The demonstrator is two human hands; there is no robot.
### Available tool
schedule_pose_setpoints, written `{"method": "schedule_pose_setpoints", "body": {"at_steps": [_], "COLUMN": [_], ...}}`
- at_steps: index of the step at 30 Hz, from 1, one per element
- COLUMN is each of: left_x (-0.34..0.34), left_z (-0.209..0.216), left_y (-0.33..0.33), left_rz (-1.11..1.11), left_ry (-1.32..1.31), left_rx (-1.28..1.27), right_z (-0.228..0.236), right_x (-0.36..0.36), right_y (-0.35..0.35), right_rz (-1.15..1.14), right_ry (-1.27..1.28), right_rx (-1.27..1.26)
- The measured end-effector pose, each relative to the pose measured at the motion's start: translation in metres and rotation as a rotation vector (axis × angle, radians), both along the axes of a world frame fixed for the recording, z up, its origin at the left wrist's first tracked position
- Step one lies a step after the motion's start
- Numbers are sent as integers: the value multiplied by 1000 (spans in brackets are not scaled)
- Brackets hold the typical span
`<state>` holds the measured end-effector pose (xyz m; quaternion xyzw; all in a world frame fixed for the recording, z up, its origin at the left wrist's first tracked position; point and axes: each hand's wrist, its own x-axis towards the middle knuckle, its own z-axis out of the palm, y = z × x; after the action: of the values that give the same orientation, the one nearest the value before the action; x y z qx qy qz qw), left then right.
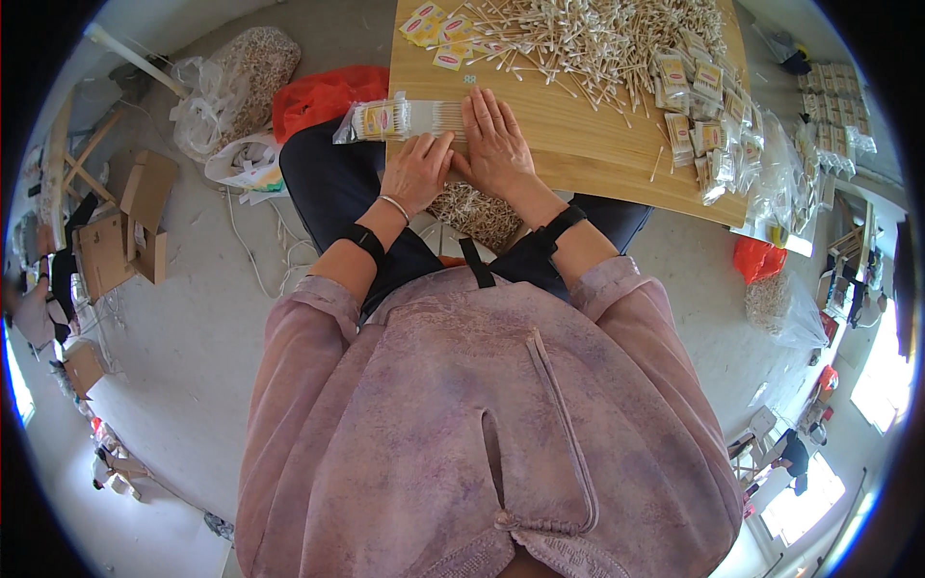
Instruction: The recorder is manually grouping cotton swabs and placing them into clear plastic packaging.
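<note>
At the table's front left edge, my right hand [496, 140] lies flat, its fingers stretched out and close together. It partly covers a row of cotton swabs [446, 118] laid side by side. My left hand [418, 171] is just left of it, the fingers slightly bent and resting at the near ends of the swabs. The two hands touch or nearly touch near the thumbs. Left of the swabs, a clear plastic bag [345, 128] juts past the table edge, with a packet of cotton swabs [383, 119] and a yellow label in it. What lies beneath my palms is hidden.
A big heap of loose cotton swabs [597, 43] covers the table's far side. Yellow cards [448, 39] lie at its far left, and filled swab packets [708, 135] pile up at right. Below the edge, a bag of swabs [477, 214] shows between my legs.
</note>
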<state>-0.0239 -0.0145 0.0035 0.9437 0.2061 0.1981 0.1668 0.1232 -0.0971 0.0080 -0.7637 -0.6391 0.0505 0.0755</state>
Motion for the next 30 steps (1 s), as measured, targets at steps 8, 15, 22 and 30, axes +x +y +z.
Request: {"method": "schedule_pose_setpoints", "body": {"at_steps": [8,15,22,30], "left_x": [3,4,8,11], "left_z": [2,4,7,12], "left_y": [-3,-2,-2,0], "left_rz": [36,37,46,46], "left_ry": [78,95,150,182], "left_rx": [-33,-40,-25,-77], "right_z": [-2,-1,-1,-2], "right_x": [-1,0,0,0], "right_y": [0,1,0,-1], "right_rz": [-1,-3,6,3], "right_ry": [-24,10,11,16], "right_rx": [-12,15,1,6]}}
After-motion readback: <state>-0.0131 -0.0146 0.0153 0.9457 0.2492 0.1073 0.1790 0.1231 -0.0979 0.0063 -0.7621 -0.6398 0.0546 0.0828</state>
